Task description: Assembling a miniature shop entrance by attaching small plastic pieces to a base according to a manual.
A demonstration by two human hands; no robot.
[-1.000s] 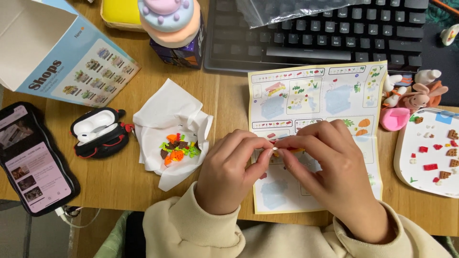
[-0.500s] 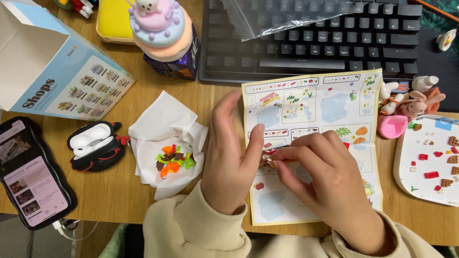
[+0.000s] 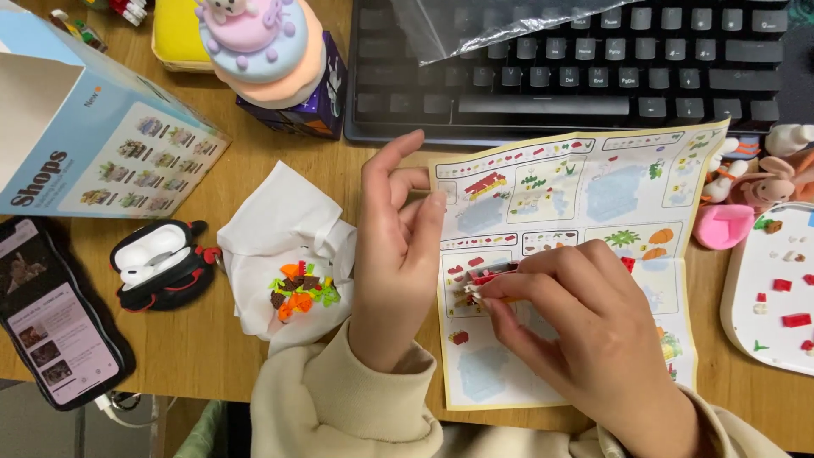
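1. Head view: the right hand (image 3: 585,331) pinches a small red and white brick piece (image 3: 483,284) between its fingertips, over the instruction sheet (image 3: 593,203).
2. The left hand (image 3: 398,254) hovers beside it, fingers loosely spread, holding nothing.
3. Left of that hand, a white tissue (image 3: 284,246) carries orange and green bricks (image 3: 301,288).

surface: wooden desk (image 3: 203,356) | finish: light brown | floor: grey, lower left
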